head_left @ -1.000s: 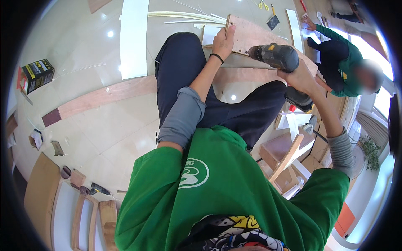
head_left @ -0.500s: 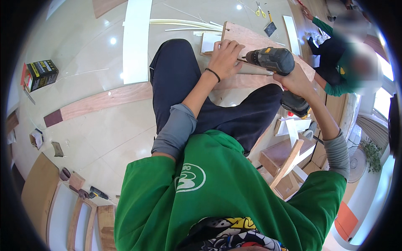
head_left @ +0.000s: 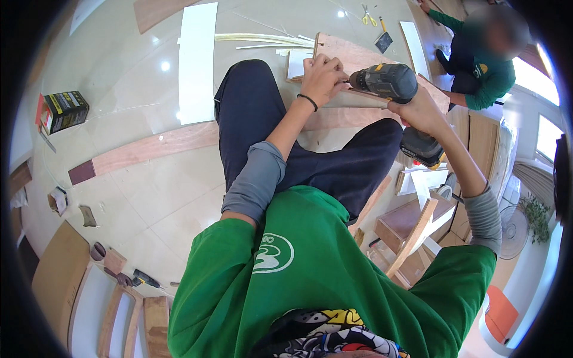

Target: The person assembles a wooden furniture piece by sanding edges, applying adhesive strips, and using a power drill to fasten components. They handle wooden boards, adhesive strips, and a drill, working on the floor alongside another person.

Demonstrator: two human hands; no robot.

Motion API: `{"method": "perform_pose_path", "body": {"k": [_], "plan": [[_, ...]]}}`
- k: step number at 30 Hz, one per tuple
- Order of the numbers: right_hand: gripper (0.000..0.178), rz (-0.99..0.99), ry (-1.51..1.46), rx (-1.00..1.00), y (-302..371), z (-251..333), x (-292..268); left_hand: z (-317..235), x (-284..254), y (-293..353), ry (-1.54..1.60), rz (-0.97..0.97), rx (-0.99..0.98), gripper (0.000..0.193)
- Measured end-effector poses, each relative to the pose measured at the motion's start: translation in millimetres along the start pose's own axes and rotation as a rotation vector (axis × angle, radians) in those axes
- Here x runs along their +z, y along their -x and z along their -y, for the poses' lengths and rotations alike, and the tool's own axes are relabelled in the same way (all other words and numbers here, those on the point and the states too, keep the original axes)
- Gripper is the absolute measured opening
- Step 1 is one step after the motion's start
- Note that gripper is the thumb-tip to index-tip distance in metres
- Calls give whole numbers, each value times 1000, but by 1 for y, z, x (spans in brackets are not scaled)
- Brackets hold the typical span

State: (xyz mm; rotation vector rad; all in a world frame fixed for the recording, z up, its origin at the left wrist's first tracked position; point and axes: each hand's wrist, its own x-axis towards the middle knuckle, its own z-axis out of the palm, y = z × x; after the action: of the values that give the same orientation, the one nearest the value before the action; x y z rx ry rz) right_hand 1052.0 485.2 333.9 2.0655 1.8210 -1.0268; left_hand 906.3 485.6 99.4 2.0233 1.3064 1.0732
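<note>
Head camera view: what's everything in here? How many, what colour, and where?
Held drill: one, black-yellow, in right hand
Wooden board: one, pale brown, top centre
Long wooden strip: one, pinkish, left to centre
White panels: at least two, white, top
Thin strips: several, cream, top centre
Scissors: one pair, yellow, top right
Box: one, black-yellow, left
Second drill: one, black-yellow, lower left
Other wooden pieces: several, brown, both sides
Fan: one, grey, right
Plant: one, green, right
Other person: one, green-clad, upper right
Left hand: one, bare, near drill tip
Right hand: one, bare, on drill handle
</note>
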Motion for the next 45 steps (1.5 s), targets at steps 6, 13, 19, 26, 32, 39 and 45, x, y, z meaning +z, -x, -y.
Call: {"method": "perform_pose_path", "body": {"k": [6, 13, 19, 26, 32, 39, 45], "plan": [[32, -33, -58, -44, -1, -6, 3, -2, -3, 0, 14, 6, -13, 13], [31, -17, -54, -50, 4, 1, 1, 0, -4, 1, 17, -7, -4, 11], [29, -28, -85, -59, 12, 10, -1, 1, -4, 0, 6, -22, 2, 14], [28, -27, -71, -54, 14, 11, -3, -3, -6, -4, 42, -31, 19, 15], [29, -32, -83, -94, 13, 7, -9, 1, -7, -2, -8, 7, 60, 13], [36, -67, -439, -2, 52, -43, -27, -6, -11, -7, -31, 33, 151, 14], [26, -243, -887, 183, 87, -127, -16, -13, -6, -17, 196, 75, -63, 16]]}}
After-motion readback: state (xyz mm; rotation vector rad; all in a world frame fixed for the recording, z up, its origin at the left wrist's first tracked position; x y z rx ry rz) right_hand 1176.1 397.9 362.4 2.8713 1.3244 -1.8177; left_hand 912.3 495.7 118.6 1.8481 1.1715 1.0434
